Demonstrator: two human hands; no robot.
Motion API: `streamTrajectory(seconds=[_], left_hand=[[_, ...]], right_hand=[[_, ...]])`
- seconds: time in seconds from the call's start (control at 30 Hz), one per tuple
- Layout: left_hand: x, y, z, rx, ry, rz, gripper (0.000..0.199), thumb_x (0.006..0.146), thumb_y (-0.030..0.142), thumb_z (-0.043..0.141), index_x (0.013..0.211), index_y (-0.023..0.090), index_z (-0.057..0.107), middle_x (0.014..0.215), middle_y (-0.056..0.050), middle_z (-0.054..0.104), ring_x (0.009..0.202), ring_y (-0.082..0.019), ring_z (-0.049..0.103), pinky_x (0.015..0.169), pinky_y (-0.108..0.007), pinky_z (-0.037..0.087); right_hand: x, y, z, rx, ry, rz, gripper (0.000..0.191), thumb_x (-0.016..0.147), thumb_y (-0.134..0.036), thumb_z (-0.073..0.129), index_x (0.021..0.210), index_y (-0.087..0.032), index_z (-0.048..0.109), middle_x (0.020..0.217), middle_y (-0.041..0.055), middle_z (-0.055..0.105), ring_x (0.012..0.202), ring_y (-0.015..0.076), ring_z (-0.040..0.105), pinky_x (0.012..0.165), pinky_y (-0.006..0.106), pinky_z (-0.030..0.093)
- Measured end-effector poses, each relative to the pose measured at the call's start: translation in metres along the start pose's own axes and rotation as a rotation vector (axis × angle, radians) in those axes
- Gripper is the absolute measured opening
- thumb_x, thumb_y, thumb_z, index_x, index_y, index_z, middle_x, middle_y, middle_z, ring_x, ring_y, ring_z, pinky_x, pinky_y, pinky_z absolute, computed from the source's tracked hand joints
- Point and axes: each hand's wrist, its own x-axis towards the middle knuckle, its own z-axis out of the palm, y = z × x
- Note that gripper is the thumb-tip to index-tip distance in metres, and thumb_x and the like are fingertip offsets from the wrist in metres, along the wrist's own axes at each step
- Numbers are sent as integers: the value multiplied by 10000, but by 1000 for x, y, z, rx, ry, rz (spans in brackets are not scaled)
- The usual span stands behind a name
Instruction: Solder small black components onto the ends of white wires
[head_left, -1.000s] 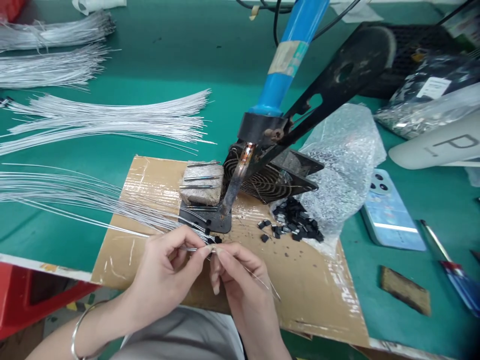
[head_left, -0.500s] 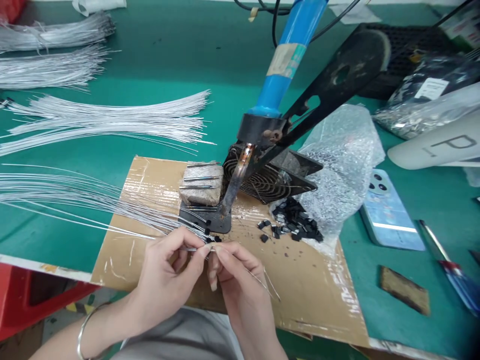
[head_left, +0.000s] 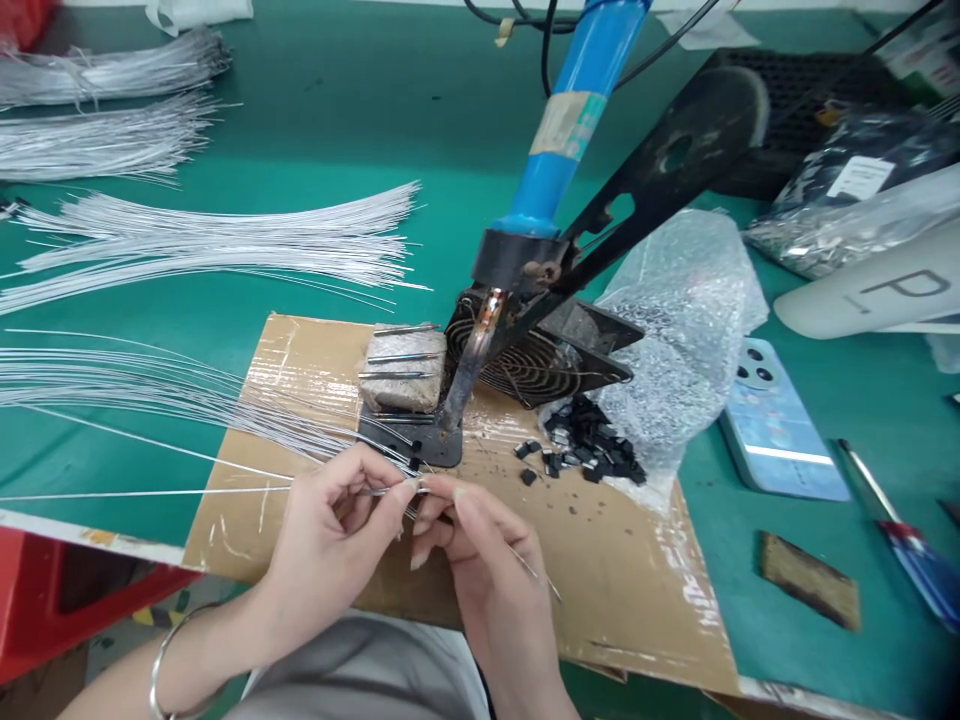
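Note:
My left hand (head_left: 334,540) pinches a thin white wire (head_left: 150,494) that runs out to the left edge. Right beside it, my right hand (head_left: 484,550) is closed on the wire's other end, with the fingertips of both hands almost touching. A thin strand sticks out past the right hand's fingers; the exact joint between the fingertips is too small to make out. Behind the hands, a fan of white wires (head_left: 281,420) lies on the cardboard (head_left: 600,590), some with small black pieces (head_left: 415,463) at their ends, near a black metal plate (head_left: 439,445).
A blue-handled soldering iron (head_left: 555,170) slants down over a black fan (head_left: 525,360). Beside these are a block with metal tips (head_left: 401,370), loose black parts (head_left: 600,445), bubble wrap (head_left: 675,330), a phone (head_left: 784,430) and a brush (head_left: 900,540). Wire bundles (head_left: 225,240) lie at left.
One wire has swung away from the fan and now lies almost level to the left. My right hand's fingers have shifted and curled; my left hand has moved slightly left and up.

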Motion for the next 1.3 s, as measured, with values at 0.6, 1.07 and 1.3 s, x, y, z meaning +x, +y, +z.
streamTrajectory(seconds=[0.6, 1.07, 1.3], left_hand=[[-7, -6, -5, 76, -48, 60, 198, 986, 263, 642, 805, 194, 681, 632, -7, 647, 532, -136, 560, 490, -245, 414], [-7, -4, -8, 185, -81, 137, 172, 976, 187, 633, 812, 201, 684, 608, 52, 512, 503, -98, 354, 461, -240, 283], [-5, -10, -7, 148, -74, 54, 173, 998, 274, 629, 847, 206, 677, 606, 47, 504, 507, -113, 374, 479, -260, 299]], right_hand=[[-2, 3, -1, -116, 61, -44, 138, 823, -372, 901, 816, -238, 868, 663, 10, 777, 558, 132, 698, 572, 228, 618], [3, -12, -2, -71, 13, 95, 230, 738, -391, 938, 688, -196, 827, 567, 0, 684, 512, 117, 594, 495, 224, 501], [-1, -14, -1, -93, 35, 102, 240, 765, -427, 923, 773, -196, 859, 603, 6, 707, 533, 119, 624, 529, 227, 539]])
